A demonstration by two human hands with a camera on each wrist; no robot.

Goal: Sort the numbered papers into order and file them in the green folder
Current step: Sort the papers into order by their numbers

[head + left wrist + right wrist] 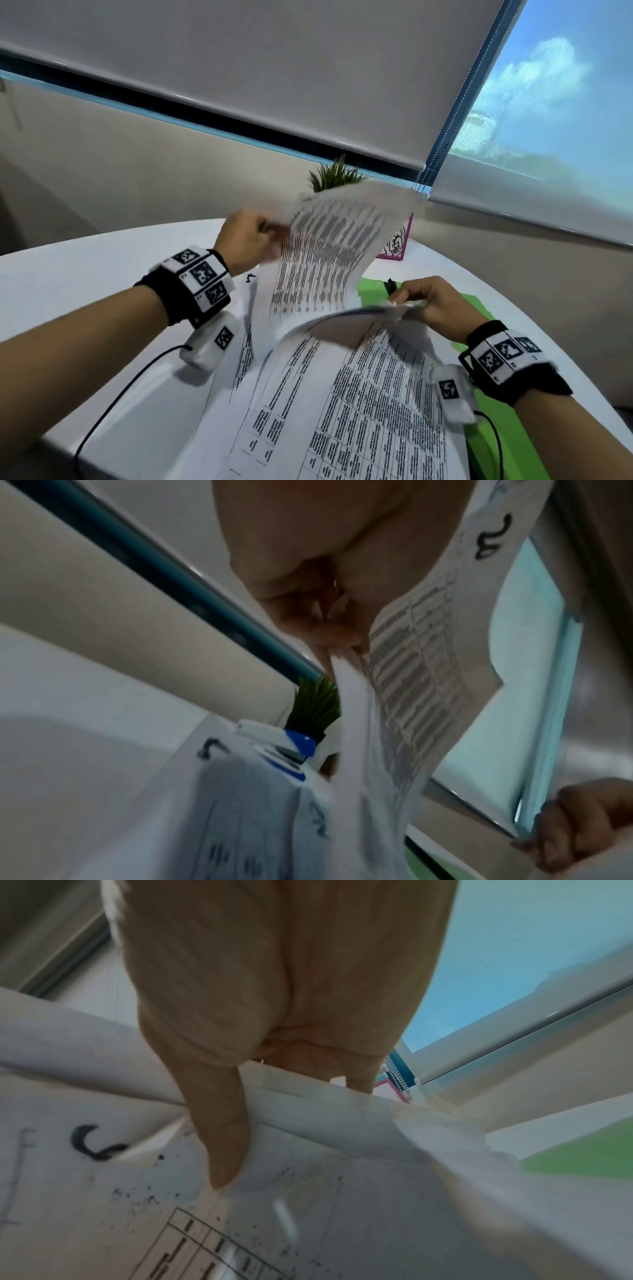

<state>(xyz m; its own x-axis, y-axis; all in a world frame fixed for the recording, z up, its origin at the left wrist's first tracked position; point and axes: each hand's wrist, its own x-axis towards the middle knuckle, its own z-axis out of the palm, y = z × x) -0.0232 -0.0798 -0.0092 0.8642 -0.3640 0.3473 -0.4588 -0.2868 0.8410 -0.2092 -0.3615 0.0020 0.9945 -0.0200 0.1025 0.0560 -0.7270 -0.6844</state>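
Note:
My left hand (251, 240) pinches the edge of one printed sheet (329, 250) and holds it raised and curling above the table. The left wrist view shows that sheet (421, 669) with a handwritten number near its top corner. My right hand (428, 305) grips the far corner of the paper stack (359, 394), which bows upward; in the right wrist view the thumb (222, 1137) presses on the top sheet (308, 1218). The green folder (493, 411) lies open under the stack, showing at the right. More numbered sheets (240, 818) lie flat beneath.
A white round table (85, 281) carries everything. A potted green plant (334, 176) and a pink-edged box (397, 245) stand at the back. A white and blue stapler (284, 742) lies near the plant. Black cables (113, 404) trail from the wrist cameras.

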